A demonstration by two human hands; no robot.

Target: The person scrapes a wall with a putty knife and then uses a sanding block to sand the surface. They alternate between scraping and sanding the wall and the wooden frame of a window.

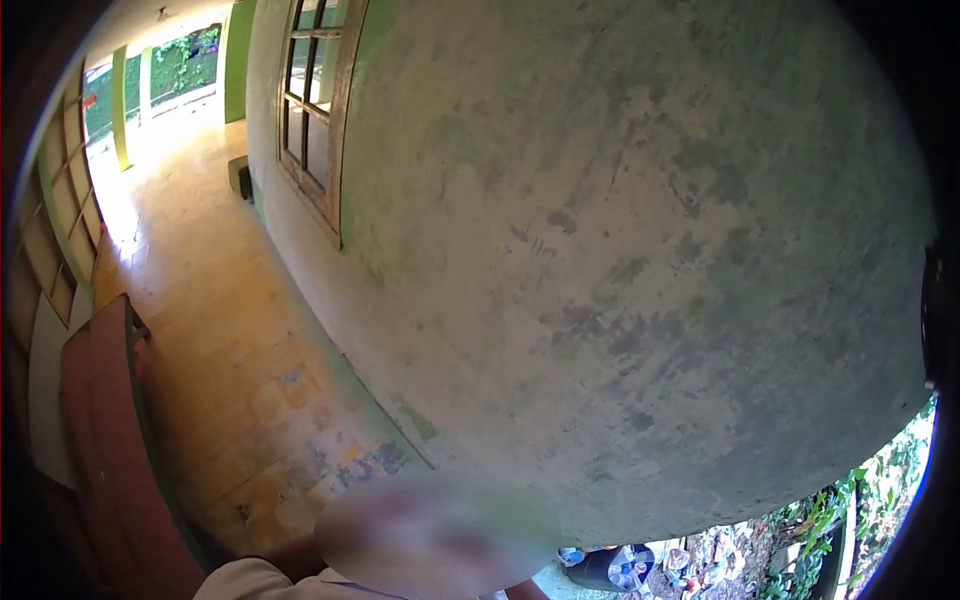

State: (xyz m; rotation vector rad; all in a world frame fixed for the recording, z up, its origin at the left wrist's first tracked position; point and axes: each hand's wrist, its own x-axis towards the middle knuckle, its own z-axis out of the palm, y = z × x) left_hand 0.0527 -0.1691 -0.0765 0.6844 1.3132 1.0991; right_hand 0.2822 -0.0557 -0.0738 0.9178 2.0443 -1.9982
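At the bottom edge, a pale sleeve (245, 580) and a bent forearm (293, 556) lead into a blurred oval patch (435, 535). Another bit of bare arm (525, 590) shows just right of that patch, cut off by the frame edge. My hands and their fingers are hidden by the blur, and I cannot tell what they hold. Behind the patch are the foot of the stained plaster wall (640, 300) and the worn yellow floor tiles (270, 420).
A long reddish-brown bench (110, 430) stands along the left side. A wood-framed window (315, 105) is set in the wall. The tiled walkway runs to green posts (121, 110) in bright light. At lower right are a dark container (595, 570), scattered litter (715, 560) and plants (820, 525).
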